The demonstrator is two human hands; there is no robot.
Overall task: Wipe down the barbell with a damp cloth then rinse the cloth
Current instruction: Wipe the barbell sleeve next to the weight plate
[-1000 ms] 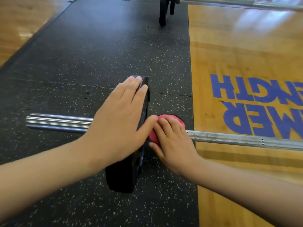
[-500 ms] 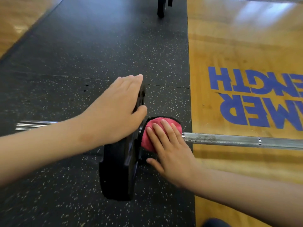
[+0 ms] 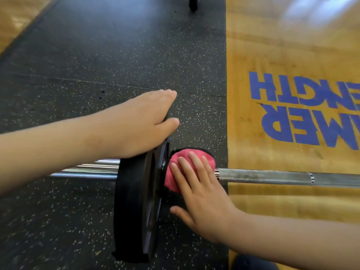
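My right hand (image 3: 202,191), grip flat and apart, presses the pink cloth (image 3: 187,158) on the barbell (image 3: 272,176) beside the plate (image 3: 134,201), the bar running toward 3 o'clock, my left hand (image 3: 140,123), equally flat, atop the plate.

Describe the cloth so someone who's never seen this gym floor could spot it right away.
Find the speckled black mat, where a barbell lies with a black weight plate. Pressed against that plate's shaft side, under the flat fingers of the right hand, is the cloth. It is the only bright pink thing in view.
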